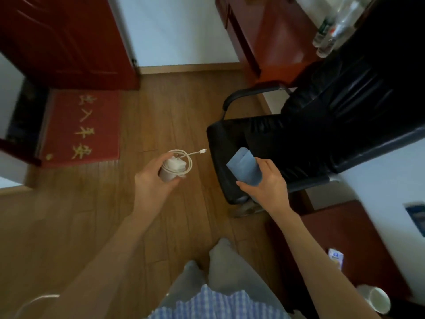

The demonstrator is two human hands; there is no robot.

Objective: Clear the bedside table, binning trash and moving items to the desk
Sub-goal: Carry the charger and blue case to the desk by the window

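Note:
My left hand [153, 180] is closed around a white charger [173, 168] with its cable coiled in a loop and the plug end sticking out to the right. My right hand [266, 185] grips a pale blue packet [245, 168] over the front of the black chair seat. Both hands are held out above the wooden floor. The bedside table [340, 226] is low at the right, with a small white and blue carton [335, 257] and a white paper cup [376, 299] on it. The red-brown desk [276, 35] stands at the top right.
A black office chair [322, 125] sits between me and the desk. Clear plastic bottles [328, 33] stand on the desk behind the chair back. A red doormat [82, 128] lies by the dark red door [69, 38]. My legs show at the bottom.

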